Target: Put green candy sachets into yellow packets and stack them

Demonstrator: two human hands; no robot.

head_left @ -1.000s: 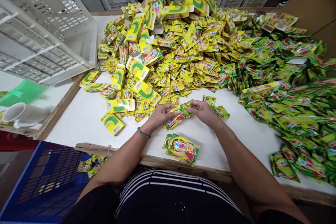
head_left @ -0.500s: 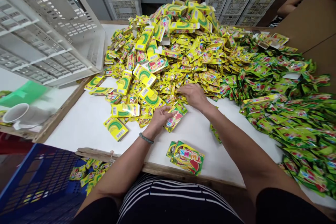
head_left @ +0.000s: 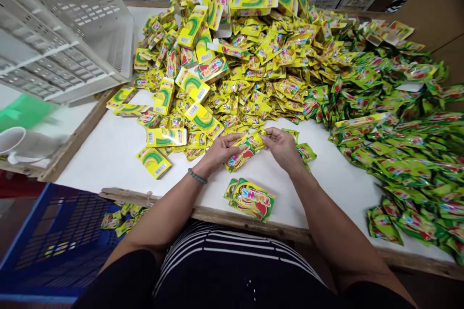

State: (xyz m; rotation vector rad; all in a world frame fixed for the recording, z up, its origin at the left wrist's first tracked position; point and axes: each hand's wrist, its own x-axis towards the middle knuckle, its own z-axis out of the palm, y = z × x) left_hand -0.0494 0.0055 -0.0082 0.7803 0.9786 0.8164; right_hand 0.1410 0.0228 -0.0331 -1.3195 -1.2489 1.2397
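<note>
My left hand (head_left: 217,153) grips a small stack of candy sachets (head_left: 241,157) just above the white table (head_left: 108,154). My right hand (head_left: 282,147) pinches a yellow sachet (head_left: 256,139) against the top of that stack. A few green sachets (head_left: 306,152) lie under and beside my right wrist. A green and yellow pack printed TWINS (head_left: 253,198) lies flat near the table's front edge, below my hands.
A big heap of yellow sachets and flat yellow boxes (head_left: 235,48) fills the table's back. Green sachets (head_left: 398,125) spread along the right. A white crate (head_left: 54,34) tilts at the left, a white cup (head_left: 14,142) below it, a blue crate (head_left: 47,241) holding some sachets lower left.
My right hand had reached into the yellow heap and has come back with a yellow sachet to the stack in my left hand.
</note>
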